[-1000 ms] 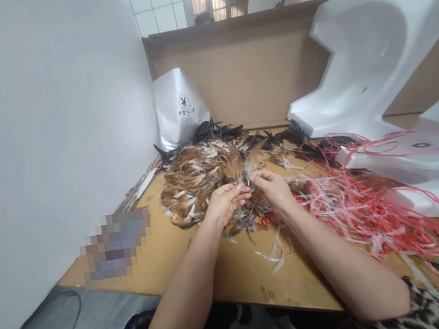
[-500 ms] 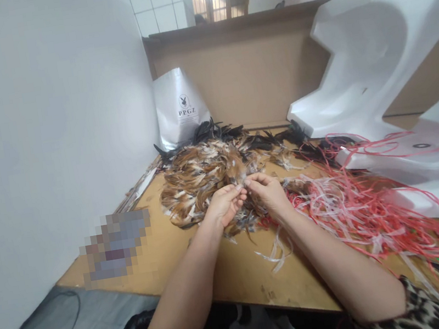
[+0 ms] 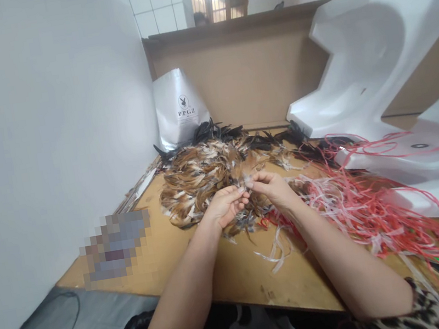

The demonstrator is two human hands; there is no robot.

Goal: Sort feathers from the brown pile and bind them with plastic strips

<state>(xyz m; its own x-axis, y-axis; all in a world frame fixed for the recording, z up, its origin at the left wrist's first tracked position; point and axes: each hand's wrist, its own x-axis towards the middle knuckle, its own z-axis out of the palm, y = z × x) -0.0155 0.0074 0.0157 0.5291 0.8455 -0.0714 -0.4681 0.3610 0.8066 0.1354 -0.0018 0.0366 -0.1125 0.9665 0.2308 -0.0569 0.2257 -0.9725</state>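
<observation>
My left hand (image 3: 228,206) and my right hand (image 3: 272,187) meet fingertip to fingertip over the near side of a feather pile. Both are closed in a pinch on the lower end of a small brown feather (image 3: 247,167), whose fluffy part fans out above my fingers. Whether it is one feather or a small bunch, I cannot tell. To the left and behind lies the heap of brown and cream feathers (image 3: 194,177). Dark feathers (image 3: 214,130) lie along its back. Beside my right forearm spreads a tangle of pink and white plastic strips (image 3: 346,205).
A white bag (image 3: 180,106) stands at the back left against a cardboard panel (image 3: 254,70). Curved white sheets (image 3: 357,59) rise at the right. A blurred-out item (image 3: 118,247) lies on the table (image 3: 237,278) at left, near the wall.
My right hand has shifted slightly to the right. The brown feather at my fingertips now leans right and spreads wider. My left hand has barely moved.
</observation>
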